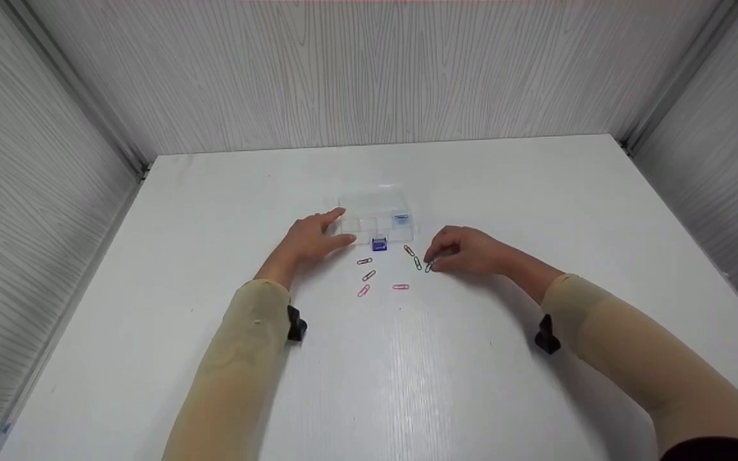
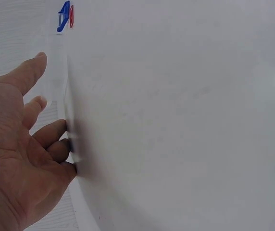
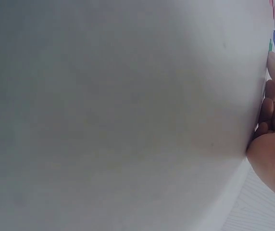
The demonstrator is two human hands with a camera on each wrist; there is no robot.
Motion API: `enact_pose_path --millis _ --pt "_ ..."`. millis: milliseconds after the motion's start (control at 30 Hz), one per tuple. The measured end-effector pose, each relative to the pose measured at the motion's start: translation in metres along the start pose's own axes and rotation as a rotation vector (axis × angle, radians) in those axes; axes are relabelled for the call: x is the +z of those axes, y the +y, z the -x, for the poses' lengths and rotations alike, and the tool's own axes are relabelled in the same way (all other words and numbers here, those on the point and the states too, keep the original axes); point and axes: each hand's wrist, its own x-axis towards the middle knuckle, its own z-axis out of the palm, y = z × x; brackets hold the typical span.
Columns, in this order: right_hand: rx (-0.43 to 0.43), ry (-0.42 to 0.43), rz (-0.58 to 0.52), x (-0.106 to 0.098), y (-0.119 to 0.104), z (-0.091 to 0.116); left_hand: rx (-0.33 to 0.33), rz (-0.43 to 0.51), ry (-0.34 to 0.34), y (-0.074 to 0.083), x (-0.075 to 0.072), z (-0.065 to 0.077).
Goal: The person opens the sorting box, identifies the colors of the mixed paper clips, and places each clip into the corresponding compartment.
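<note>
A clear plastic compartment box (image 1: 361, 238) lies with its lid (image 1: 372, 200) folded back. On its front side is a blue latch (image 1: 379, 244), and something blue, like paper clips (image 1: 401, 218), lies in a right-hand compartment. My left hand (image 1: 310, 239) is at the box's left side, thumb and index finger extended along its edge; in the left wrist view the other fingers bend against the table. To the right of the box, my right hand (image 1: 465, 250) pinches a green paper clip (image 1: 429, 267) at the tabletop. Another green clip (image 1: 417, 263) lies just left of those fingertips.
A red clip (image 1: 409, 250) lies near the box's front right corner. Left of centre are a dark red clip (image 1: 364, 261), a brownish clip (image 1: 369, 275) and a pink clip (image 1: 364, 291); another pink clip (image 1: 401, 287) lies to their right. Panels (image 1: 369, 77) enclose the white table (image 1: 369, 384).
</note>
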Motion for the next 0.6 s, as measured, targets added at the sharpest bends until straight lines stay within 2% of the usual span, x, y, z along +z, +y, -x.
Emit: enact_pose_path --millis 300,600 --pt "-0.046 -0.003 -0.003 -0.0003 0.0019 0.0002 0.016 0.006 -0.004 -0.0014 0.0 -0.0017" --pt "-0.039 -0.011 0.035 0.001 0.0012 -0.0008 0.025 0.006 -0.003 -0.0023 -0.0004 -0.0015"
